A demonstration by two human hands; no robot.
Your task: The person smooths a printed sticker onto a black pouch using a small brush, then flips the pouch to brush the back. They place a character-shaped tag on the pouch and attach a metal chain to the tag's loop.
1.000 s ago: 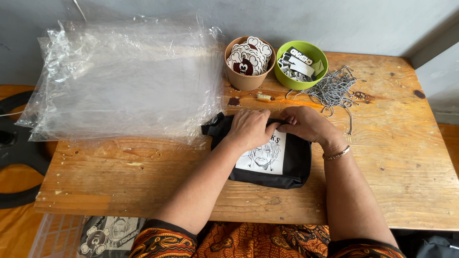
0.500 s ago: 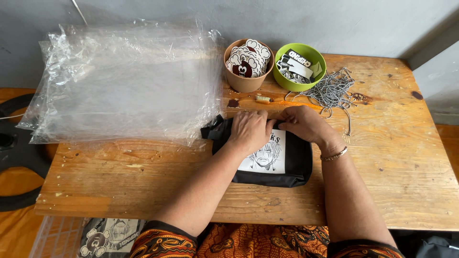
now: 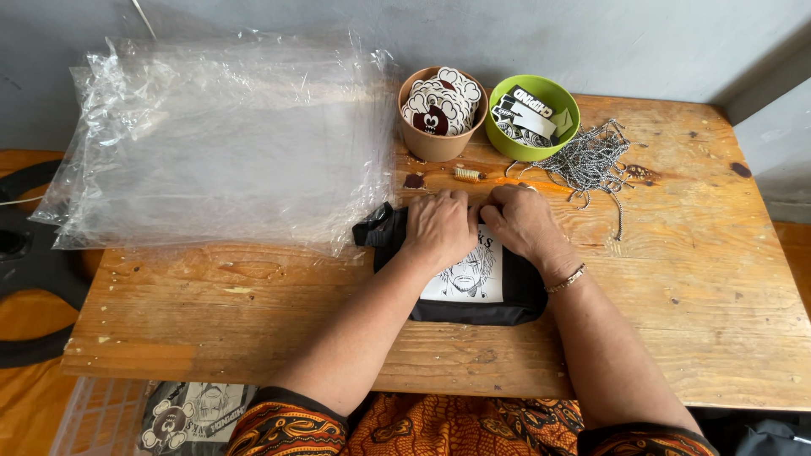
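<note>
Black folded cloth point(image 3: 473, 295) with a white printed panel lies flat on the wooden surface point(image 3: 676, 295), near its front edge and roughly centred. All positions below are given relative to this cloth.

Left hand point(image 3: 439, 226): palm down on the cloth's upper left part, fingers curled onto the top edge, pressing; it encloses nothing that can be seen. Right hand point(image 3: 525, 224): palm down on the upper right part, fingertips meeting those of the left hand at the top edge; also pressing, whether it pinches the fabric cannot be told. A thin bracelet point(image 3: 566, 279) sits on the right wrist.

Behind the cloth, just beyond the hands: a tan bowl point(image 3: 435, 143) of round stickers and, beside it, a green bowl point(image 3: 553, 139) of printed labels. Behind and to the right: a loose heap of ball chains point(image 3: 587, 160). To the left and behind: a stack of clear plastic bags point(image 3: 220, 143), its near corner close to the cloth's left end.
</note>
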